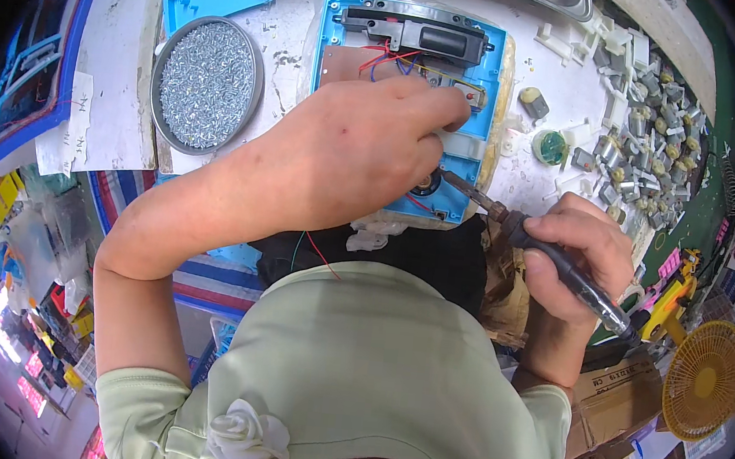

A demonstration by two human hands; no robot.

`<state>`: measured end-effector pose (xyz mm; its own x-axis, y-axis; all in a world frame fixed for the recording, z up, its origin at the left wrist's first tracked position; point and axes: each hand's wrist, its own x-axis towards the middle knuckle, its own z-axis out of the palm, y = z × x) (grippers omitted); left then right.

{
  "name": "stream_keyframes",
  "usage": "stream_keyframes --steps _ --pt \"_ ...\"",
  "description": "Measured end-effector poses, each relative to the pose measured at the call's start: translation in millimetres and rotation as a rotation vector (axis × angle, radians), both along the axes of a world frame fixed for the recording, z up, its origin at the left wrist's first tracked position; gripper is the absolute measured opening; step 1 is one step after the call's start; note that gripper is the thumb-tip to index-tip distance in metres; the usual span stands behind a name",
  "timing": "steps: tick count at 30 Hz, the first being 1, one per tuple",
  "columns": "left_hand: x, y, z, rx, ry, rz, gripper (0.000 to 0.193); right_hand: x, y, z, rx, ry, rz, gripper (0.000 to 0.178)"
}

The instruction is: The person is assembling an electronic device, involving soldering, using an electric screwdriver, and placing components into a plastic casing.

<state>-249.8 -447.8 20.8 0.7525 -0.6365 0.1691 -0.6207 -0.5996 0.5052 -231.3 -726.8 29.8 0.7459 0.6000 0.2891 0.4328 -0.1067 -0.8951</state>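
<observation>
One soldering iron was pinched pen-fashion by the right hand, apparently for aim. One blue casing sat beneath the curled left hand, whose grip was indiscernible.

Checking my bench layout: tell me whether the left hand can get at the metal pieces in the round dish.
Probably yes: the metal pieces lie uncovered in the dish, though the left hand is over the blue casing.
</observation>
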Motion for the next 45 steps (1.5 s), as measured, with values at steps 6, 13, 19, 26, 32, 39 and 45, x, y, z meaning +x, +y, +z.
stream_keyframes --steps 6,13,19,26,32,39,45 --pt "2 -4 8 0.043 0.001 -0.003 0.019 1 2 0 -0.006 -0.006 0.007 0.025" --pt "5 -5 12 0.094 0.043 -0.027 0.018 3 4 0 -0.01 -0.02 0.013 0.025" --pt "4 -1 9 0.024 0.029 -0.034 0.017 3 5 1 -0.033 -0.004 0.008 0.025" --pt "4 0 7 -0.014 0.037 -0.033 0.018 2 5 2 -0.045 0.021 -0.008 0.024" --pt "4 1 5 0.004 0.05 -0.042 0.019 1 4 4 -0.05 0.02 -0.021 0.024" --pt "3 -1 6 -0.008 0.077 -0.02 0.018 1 4 4 -0.041 0.02 -0.032 0.025" --pt "4 2 6 0.007 0.057 -0.062 0.016 2 5 6 -0.075 0.023 -0.01 0.024"
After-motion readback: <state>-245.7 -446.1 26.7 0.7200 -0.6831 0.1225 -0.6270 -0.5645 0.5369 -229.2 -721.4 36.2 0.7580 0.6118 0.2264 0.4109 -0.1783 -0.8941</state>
